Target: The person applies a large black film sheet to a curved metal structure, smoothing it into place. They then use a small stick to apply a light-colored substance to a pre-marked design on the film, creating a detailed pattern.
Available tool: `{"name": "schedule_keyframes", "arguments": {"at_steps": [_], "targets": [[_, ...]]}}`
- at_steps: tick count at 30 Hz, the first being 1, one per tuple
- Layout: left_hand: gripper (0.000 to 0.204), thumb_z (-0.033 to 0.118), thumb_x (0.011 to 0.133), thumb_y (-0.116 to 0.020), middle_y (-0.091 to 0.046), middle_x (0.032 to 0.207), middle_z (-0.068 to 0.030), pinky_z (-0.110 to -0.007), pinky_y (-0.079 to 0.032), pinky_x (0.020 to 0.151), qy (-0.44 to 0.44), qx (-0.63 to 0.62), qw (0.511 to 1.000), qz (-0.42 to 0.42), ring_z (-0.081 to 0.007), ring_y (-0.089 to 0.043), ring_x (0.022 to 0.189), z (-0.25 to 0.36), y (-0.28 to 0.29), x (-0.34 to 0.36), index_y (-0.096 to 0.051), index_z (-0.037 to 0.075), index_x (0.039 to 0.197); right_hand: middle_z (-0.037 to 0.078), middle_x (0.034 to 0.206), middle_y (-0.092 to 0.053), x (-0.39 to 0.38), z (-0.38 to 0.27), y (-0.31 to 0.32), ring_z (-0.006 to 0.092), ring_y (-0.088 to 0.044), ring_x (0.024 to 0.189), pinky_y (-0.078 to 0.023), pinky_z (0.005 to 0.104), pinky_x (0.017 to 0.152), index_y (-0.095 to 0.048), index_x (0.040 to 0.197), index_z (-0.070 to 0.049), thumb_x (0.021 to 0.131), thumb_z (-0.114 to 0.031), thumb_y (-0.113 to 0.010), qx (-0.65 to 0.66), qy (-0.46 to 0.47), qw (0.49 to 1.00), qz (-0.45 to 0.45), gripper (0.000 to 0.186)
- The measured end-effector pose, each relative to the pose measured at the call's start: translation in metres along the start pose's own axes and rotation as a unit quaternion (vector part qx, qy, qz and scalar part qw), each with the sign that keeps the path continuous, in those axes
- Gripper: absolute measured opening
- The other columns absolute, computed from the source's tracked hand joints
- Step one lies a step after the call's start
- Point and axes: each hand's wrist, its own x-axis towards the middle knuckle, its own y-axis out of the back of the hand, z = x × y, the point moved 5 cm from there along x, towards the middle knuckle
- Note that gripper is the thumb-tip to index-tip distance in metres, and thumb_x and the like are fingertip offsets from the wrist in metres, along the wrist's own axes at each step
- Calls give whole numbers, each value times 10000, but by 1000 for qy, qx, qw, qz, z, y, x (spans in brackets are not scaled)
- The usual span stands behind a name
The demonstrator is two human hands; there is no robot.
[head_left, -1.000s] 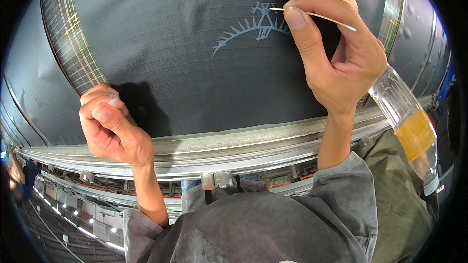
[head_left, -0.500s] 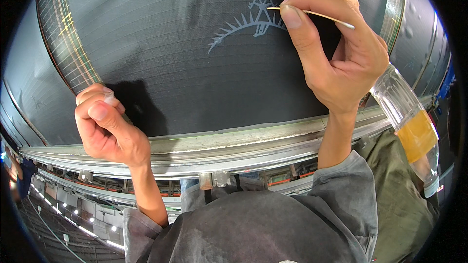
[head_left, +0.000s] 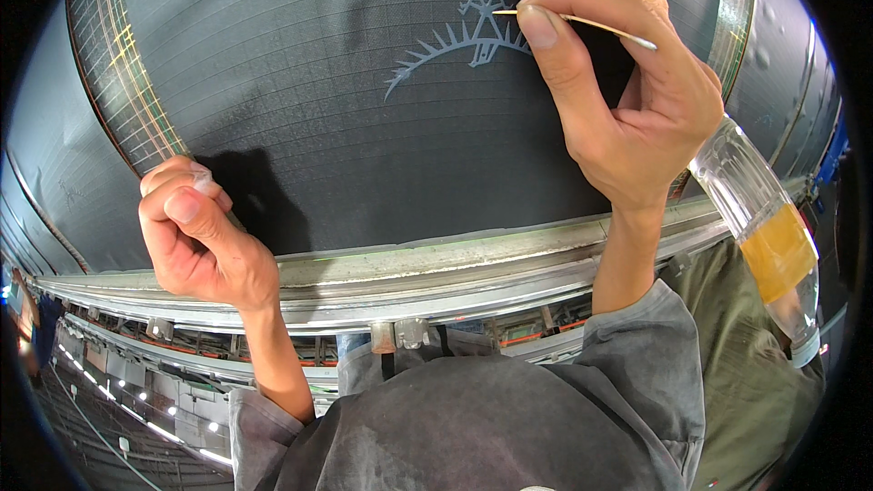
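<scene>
**Stick pinched at a pale motif on dark cloth**

Pinched between right thumb and forefinger: a thin stick (head_left: 575, 22), held almost level, tip at the upper right part of a pale motif (head_left: 459, 44). Right hand (head_left: 627, 100) raised high in the view, fingers bent around the stick, other fingertips lying against the cloth (head_left: 364, 127) above the motif. Far end of the stick jutting out to the right past the knuckles, ending in a lighter tip.

Left hand (head_left: 195, 236) curled shut into a loose fist, low on the left, pressed against the cloth just above the rail (head_left: 436, 277). Possibly a fold of cloth nipped under the thumb and forefinger, though too hidden by the knuckles to say. Dark shadow thrown on the cloth just right of the fist.

Cloth dark grey, finely gridded, stretched over a wide curved surface filling the upper view. Motif made of a curved line with short spikes along it and a small angular figure at its right end. Striped band (head_left: 127, 82) of yellow and green lines running down the left side of the cloth; a similar band (head_left: 732, 9) at the right edge.

Below the right wrist, a clear bottle (head_left: 759, 227) holding amber liquid, tilted, beside an olive-green garment. Grey sleeves and a grey hood across the bottom.
</scene>
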Motion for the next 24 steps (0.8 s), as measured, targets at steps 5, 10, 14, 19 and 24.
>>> {"name": "schedule_keyframes", "arguments": {"at_steps": [5,10,14,19,24], "targets": [[304,211,1056,-517,-489,740,-59,-280,-389,663,-4,-4,1000,-3,-138,-433,693,0,0,1,-534,18,821,220,1021,-745,-4,17,4,457,-642,1145,-259,688,1103,-749,836,-8,739,12,-760,77,18,997,27,100],[305,211,1056,-519,-487,738,-57,-280,-385,663,-6,-5,1000,-3,-136,-428,690,0,-1,1,-533,19,818,225,1020,-743,-5,14,0,458,-642,1144,-256,690,1103,-745,842,-7,743,21,-755,57,10,998,24,104],[306,211,1056,-519,-486,740,-58,-281,-379,660,-10,-4,1000,-5,-137,-428,691,0,-1,1,-533,19,818,229,1019,-742,1,-1,0,458,-643,1142,-256,690,1103,-742,842,-4,744,30,-752,-11,10,1000,-5,104],[305,209,1055,-518,-492,745,-60,-278,-376,655,-1,-5,1000,0,-139,-430,694,0,-1,1,-534,17,819,227,1020,-743,0,2,2,460,-645,1138,-259,688,1103,-744,843,-1,739,27,-754,26,8,1000,11,108],[304,217,1053,-526,-507,759,-67,-265,-366,634,-9,4,1000,-5,-134,-431,686,-1,0,0,-536,17,824,226,1025,-743,1,0,1,458,-644,1141,-262,684,1104,-747,838,-1,732,26,-755,8,3,1000,-2,110]]}}
